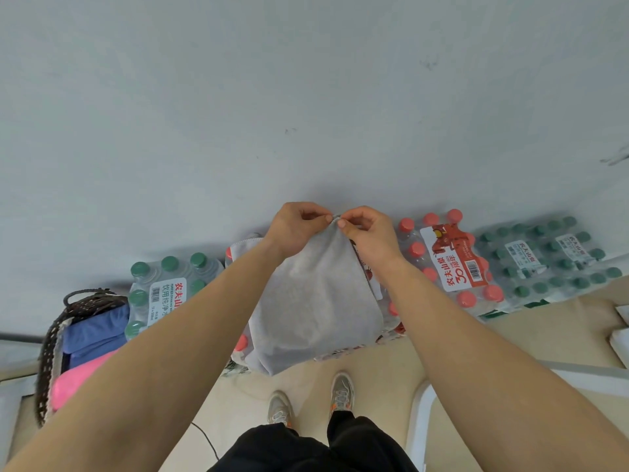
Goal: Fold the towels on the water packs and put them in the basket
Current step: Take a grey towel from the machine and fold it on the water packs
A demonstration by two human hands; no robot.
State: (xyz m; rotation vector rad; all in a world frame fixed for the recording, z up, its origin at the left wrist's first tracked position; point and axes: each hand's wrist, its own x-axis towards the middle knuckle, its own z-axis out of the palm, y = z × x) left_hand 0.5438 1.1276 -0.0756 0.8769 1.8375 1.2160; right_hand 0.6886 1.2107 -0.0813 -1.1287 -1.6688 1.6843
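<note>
My left hand point(295, 228) and right hand point(369, 233) meet fingertip to fingertip, each pinching the top edge of the grey towel point(313, 301), which hangs over the red-capped water pack point(449, 257), with the basket point(56, 338) of folded towels far to that pack's left.

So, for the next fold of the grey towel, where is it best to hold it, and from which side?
Probably at the doubled bottom edge of the grey towel, near the person, coming from below. The left hand and right hand already pinch its top corners together, so it hangs as a narrow flat panel and the loose lower end is free.
</note>
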